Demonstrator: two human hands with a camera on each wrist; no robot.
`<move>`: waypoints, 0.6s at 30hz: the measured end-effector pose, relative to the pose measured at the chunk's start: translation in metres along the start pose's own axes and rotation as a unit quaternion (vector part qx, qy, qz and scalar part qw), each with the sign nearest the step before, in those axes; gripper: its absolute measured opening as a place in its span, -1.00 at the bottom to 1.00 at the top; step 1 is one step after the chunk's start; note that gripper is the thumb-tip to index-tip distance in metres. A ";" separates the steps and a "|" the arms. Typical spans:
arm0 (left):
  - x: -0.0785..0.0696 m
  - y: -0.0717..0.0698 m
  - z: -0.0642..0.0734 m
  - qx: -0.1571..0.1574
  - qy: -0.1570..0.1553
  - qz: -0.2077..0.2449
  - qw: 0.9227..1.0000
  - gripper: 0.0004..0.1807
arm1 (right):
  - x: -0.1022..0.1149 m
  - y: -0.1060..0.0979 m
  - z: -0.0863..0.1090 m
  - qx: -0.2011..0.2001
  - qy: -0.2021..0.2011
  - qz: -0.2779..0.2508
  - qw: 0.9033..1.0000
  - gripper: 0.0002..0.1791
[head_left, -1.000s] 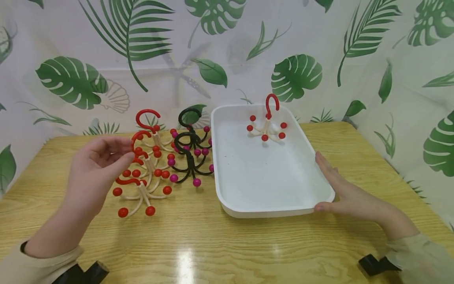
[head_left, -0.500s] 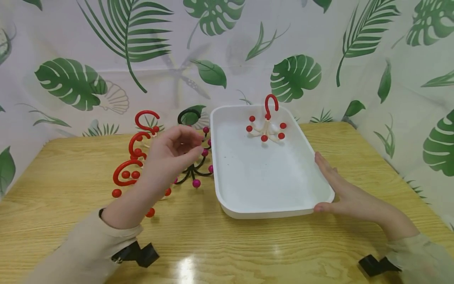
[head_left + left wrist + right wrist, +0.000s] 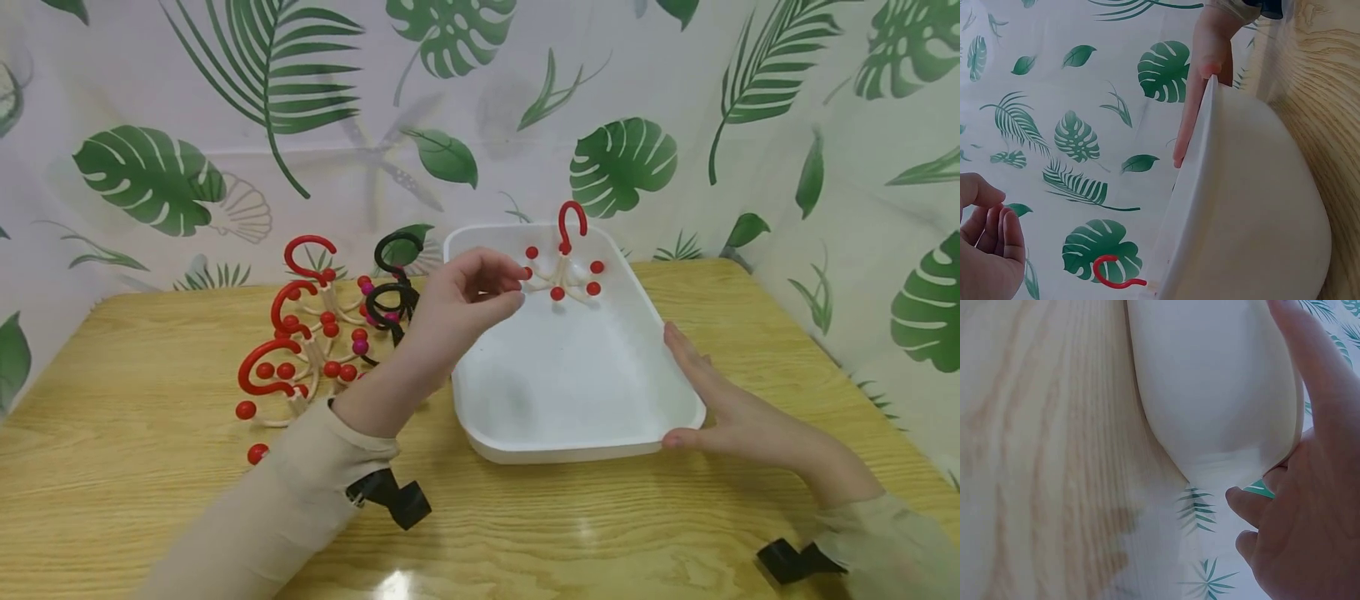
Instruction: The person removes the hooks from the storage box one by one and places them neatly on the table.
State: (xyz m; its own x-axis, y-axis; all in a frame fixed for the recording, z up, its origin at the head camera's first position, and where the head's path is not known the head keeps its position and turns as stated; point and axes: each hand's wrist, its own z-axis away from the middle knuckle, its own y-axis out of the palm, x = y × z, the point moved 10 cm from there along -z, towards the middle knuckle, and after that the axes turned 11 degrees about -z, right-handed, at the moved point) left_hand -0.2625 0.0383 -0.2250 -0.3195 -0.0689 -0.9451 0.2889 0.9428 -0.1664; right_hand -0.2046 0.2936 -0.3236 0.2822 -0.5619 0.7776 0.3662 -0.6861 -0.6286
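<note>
In the head view my left hand [image 3: 457,321] is over the left side of a white tray [image 3: 555,375], its fingers loosely bent with nothing between them. Near its fingertips a red-hooked piece [image 3: 565,247], with pale curved arms ending in red balls, stands at the back of the tray. The left wrist view shows this piece's red hook [image 3: 1102,278] above the rim. At the tray's front right corner rests my right hand [image 3: 731,417], thumb on the front rim and index finger straight along the side. The right wrist view has its other fingers away from the tray wall [image 3: 1216,394].
Left of the tray, several red-hooked pieces [image 3: 257,387] stand close together on the wooden table [image 3: 150,500]. Black-hooked pieces [image 3: 386,292] with magenta balls are between them and the tray, partly hidden by my left forearm. A leaf-print cloth [image 3: 480,108] hangs behind.
My left hand has moved right, from beside the red-hooked pieces, past the black-hooked ones, to over the tray. The right hand and the tray stay in place.
</note>
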 end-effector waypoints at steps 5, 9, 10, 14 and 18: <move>0.008 0.013 -0.011 0.005 -0.005 0.021 1.000 -0.81 | 0.000 0.001 0.000 0.002 0.005 -0.015 1.000 0.32; 0.013 0.023 -0.022 0.005 -0.021 0.039 0.999 -0.80 | -0.002 0.001 0.002 0.002 0.009 -0.020 1.000 0.32; 0.013 0.026 -0.025 0.004 -0.023 0.045 0.999 -0.79 | -0.002 0.001 0.002 0.002 0.010 -0.021 1.000 0.31; 0.011 0.036 -0.037 0.003 -0.026 0.060 0.998 -0.78 | -0.002 0.001 0.002 0.001 0.006 -0.019 1.000 0.31; 0.013 0.046 -0.046 -0.006 -0.020 0.066 0.998 -0.80 | -0.001 0.002 0.001 -0.001 0.007 -0.017 1.000 0.31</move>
State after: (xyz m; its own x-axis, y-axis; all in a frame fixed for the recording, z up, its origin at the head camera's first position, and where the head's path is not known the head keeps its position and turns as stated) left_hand -0.2945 0.0954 -0.2316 -0.2434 0.0436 -0.9690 0.3144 0.9486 -0.0363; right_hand -0.2033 0.2933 -0.3255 0.2571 -0.5440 0.7987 0.3745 -0.7058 -0.6013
